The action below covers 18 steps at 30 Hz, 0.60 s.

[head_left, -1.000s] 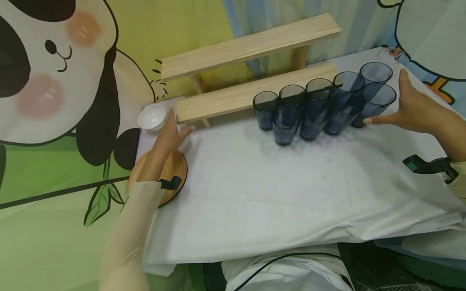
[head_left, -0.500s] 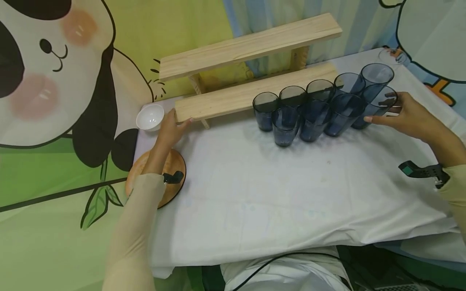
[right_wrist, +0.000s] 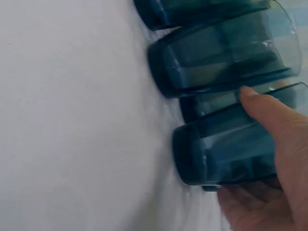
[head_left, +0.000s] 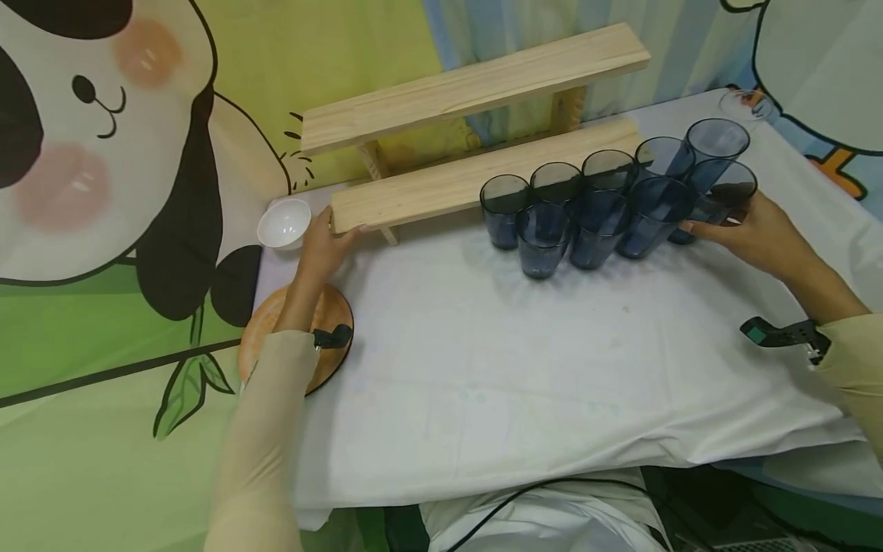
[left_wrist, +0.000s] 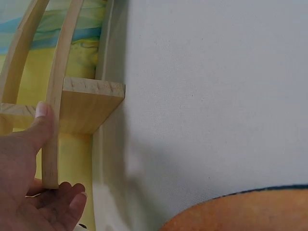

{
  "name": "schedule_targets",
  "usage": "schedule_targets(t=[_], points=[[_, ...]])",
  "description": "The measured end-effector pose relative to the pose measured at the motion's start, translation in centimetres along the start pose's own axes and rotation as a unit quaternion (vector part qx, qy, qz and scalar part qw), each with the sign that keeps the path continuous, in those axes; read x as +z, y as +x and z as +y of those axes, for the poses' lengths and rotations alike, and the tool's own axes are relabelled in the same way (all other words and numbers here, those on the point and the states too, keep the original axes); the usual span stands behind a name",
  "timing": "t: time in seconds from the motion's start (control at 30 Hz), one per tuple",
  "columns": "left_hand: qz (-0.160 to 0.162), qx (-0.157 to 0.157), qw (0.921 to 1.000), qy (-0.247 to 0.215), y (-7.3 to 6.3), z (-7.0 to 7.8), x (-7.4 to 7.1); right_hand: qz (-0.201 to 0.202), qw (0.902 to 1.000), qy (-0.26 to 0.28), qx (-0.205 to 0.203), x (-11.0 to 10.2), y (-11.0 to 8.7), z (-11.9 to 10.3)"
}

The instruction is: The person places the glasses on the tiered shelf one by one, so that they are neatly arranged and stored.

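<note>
A two-tier wooden shelf (head_left: 414,192) stands at the back of the table. My left hand (head_left: 320,251) grips the left end of its lower board, and in the left wrist view the thumb lies over the board with the fingers curled below. Several dark blue drinking glasses stand upright in two close rows before the shelf's right part. The nearest right-hand glass (right_wrist: 231,144) is in my right hand (head_left: 762,234), thumb on its near side and fingers around the far side. Another blue glass (right_wrist: 221,57) stands right beside my thumb.
A small white bowl (head_left: 284,223) sits left of the shelf, with a round wooden board (head_left: 336,318) under my left forearm. A clear glass dish (head_left: 746,105) is at the far right corner. White cloth (head_left: 469,368) covers the table.
My left hand has moved onto the end of the lower shelf board. The right hand has come in from the right and its fingers have wrapped around the nearest right-hand glass.
</note>
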State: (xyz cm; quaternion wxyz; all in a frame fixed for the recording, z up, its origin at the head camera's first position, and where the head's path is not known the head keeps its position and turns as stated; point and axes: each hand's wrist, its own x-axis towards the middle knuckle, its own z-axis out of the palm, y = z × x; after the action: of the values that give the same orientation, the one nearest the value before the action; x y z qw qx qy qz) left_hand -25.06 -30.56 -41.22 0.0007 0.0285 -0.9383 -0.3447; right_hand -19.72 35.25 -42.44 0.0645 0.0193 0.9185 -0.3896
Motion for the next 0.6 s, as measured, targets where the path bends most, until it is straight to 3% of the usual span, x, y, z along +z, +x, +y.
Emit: schedule_targets(t=[0.2,0.6], points=[[-0.002,-0.007,0.9998,0.017,0.0,0.3,-0.1,0.046,0.9988,0.01,0.01,0.7,-0.2,0.5],[-0.024,-0.029,0.9992,0.012,-0.3,0.4,-0.4,0.067,0.997,0.041,-0.002,1.6,-0.2,0.5]])
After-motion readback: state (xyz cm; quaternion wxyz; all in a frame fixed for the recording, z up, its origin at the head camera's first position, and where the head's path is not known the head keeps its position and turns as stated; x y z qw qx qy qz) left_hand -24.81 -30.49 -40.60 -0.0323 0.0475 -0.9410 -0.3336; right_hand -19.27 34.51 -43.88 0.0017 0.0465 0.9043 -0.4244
